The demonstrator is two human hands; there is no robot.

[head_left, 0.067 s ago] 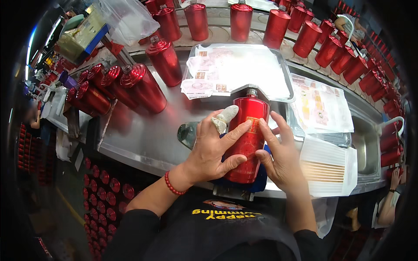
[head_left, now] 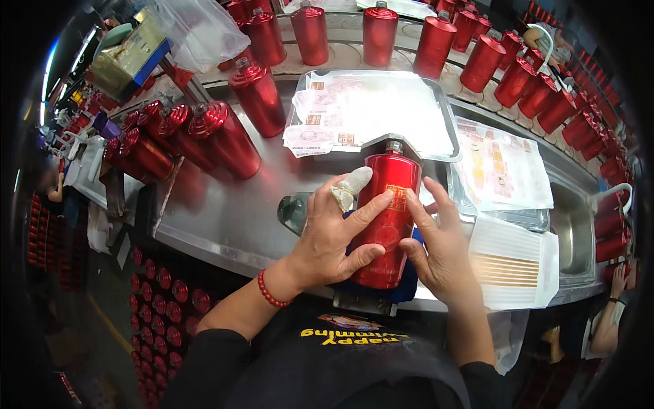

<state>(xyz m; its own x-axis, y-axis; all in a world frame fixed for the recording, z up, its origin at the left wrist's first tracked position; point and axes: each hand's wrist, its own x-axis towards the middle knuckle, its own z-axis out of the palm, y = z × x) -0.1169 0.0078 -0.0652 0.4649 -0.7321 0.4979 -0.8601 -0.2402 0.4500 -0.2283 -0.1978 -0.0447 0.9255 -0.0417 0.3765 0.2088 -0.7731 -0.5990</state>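
Observation:
A glossy red bottle (head_left: 383, 235) with a bare neck lies tilted in front of me, its lower end on a blue support (head_left: 407, 283). My left hand (head_left: 327, 235) grips its left side, the index fingertip at a small gold label (head_left: 396, 196) and the thumb lower on the bottle. Pale finger covers (head_left: 354, 183) sit on one of its fingers. From the right side my right hand (head_left: 439, 252) holds the bottle, index fingertip at the label's edge and thumb below; its other fingers are raised and apart. What lies under the bottle is mostly hidden.
Behind the bottle is a metal tray (head_left: 446, 112) with white sheets and printed decals (head_left: 317, 123). More decal sheets (head_left: 504, 163) and a striped sheet (head_left: 514, 266) lie right, near a sink (head_left: 572, 232). Red bottles stand left (head_left: 228, 140) and along a curved conveyor (head_left: 340, 51).
The bottles on the conveyor have shifted slightly to the right. Both hands stay in nearly the same place on the bottle.

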